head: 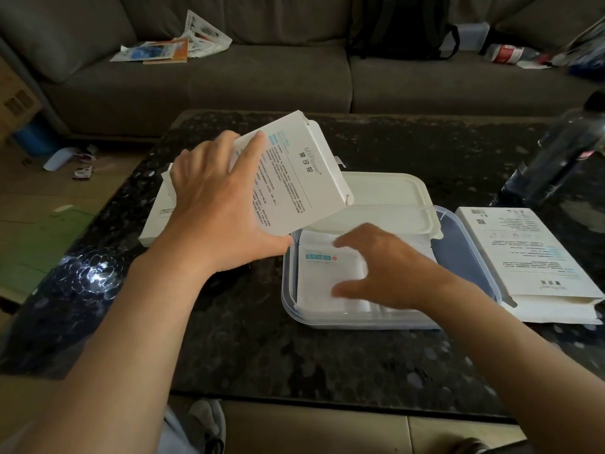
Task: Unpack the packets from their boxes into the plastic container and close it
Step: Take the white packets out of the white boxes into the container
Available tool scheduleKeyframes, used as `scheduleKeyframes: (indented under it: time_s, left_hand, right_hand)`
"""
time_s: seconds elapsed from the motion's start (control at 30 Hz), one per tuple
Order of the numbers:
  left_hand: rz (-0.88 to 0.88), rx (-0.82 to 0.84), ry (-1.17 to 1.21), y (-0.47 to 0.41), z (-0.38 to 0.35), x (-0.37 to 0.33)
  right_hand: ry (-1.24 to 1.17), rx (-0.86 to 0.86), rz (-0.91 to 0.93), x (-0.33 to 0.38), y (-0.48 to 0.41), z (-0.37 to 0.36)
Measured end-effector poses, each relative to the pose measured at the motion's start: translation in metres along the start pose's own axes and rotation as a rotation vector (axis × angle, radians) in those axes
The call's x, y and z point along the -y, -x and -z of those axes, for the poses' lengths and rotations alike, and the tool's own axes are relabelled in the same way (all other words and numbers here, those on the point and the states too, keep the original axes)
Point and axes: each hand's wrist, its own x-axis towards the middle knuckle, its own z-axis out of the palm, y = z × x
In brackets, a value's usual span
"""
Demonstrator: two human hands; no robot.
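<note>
My left hand grips a white printed box, tilted above the left rim of the clear plastic container. White packets lie stacked inside the container. My right hand hovers over the packets with fingers spread, blurred by motion; whether it touches them I cannot tell. The container's white lid rests behind it, partly under the held box. An opened white box lies flat to the right. Another white box lies to the left, partly hidden by my left hand.
Everything sits on a dark speckled table. A dark bottle stands at the table's right back. A grey sofa with papers, a black bag and clutter lies beyond. Litter lies on the floor to the left.
</note>
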Motion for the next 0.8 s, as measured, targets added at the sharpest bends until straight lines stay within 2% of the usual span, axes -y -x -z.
scheduleKeyframes:
  time_s: [0.1, 0.2, 0.47, 0.8]
  left_hand:
    - [-0.003, -0.007, 0.005, 0.001, 0.000, 0.000]
    - [-0.009, -0.016, 0.012, 0.001, -0.002, 0.000]
    - [-0.026, -0.008, 0.007, 0.001, -0.004, -0.004]
    - [-0.033, 0.013, 0.011, 0.002, -0.005, -0.006]
  right_hand:
    - [0.086, 0.169, 0.146, 0.000, -0.005, -0.008]
    - [0.202, 0.237, 0.204, -0.001, -0.012, -0.013]
    - [0.355, 0.278, 0.223, -0.007, -0.023, -0.023]
    - [0.396, 0.316, 0.210, -0.012, -0.028, -0.028]
